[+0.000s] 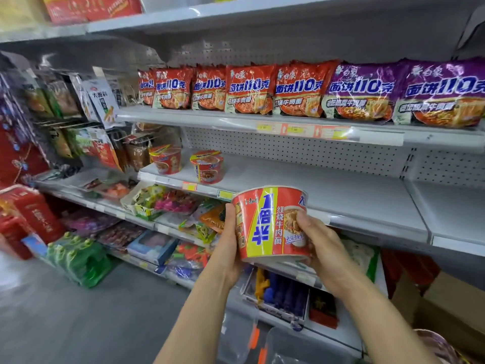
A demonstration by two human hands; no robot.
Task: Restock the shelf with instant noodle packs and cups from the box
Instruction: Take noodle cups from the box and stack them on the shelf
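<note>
I grip cup (270, 223) tilted, left hand (231, 248) and right hand (319, 245) grasping its sides; may topple on shelf (328, 190) edge.

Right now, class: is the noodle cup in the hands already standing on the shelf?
No: both hands hold the noodle cup in the air before the shelf.

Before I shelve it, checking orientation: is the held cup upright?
Tilted: the cup, between left hand and right hand, leans with its rim up-left.

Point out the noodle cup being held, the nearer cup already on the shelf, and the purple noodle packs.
held noodle cup (267, 222): head view, side label.
shelf cup (207, 166): head view, front wall.
purple noodle packs (404, 93): head view, pack front.
</note>
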